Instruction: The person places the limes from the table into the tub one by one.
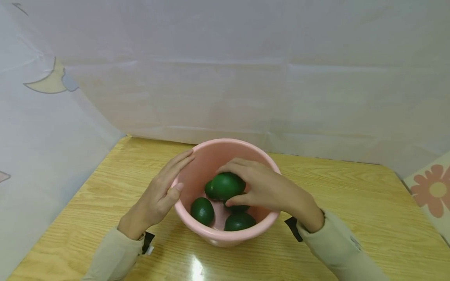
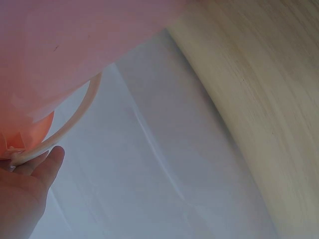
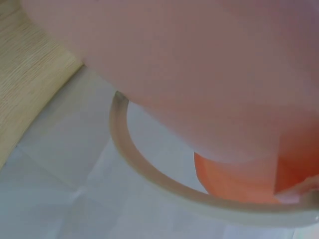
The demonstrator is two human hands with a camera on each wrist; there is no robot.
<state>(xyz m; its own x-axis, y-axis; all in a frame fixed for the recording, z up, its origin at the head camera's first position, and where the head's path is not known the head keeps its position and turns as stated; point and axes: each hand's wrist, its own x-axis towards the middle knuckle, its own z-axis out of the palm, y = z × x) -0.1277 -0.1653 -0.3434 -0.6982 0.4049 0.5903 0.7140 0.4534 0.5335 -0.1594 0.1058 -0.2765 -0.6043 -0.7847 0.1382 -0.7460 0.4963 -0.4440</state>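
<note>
A pink bucket (image 1: 228, 235) stands on the table with several dark green avocados inside, one (image 1: 202, 211) at the left and another (image 1: 240, 221) near the front wall. My right hand (image 1: 261, 183) reaches in over the right rim and grips an avocado (image 1: 226, 186) between thumb and fingers, above the others. At the bucket's left side, my left hand (image 1: 159, 193) rests against the rim with its fingers extended. In the left wrist view a pale handle (image 2: 82, 107) curves beside the fingertips. The right wrist view is mostly the bucket's outer wall (image 3: 199, 64).
The wood-grain table (image 1: 351, 218) spreads to both sides of the bucket. A pale cloth sheet (image 1: 218, 93) hangs behind it, with a printed moon (image 1: 49, 82) at the left. A flower-print panel (image 1: 436, 189) borders the right edge.
</note>
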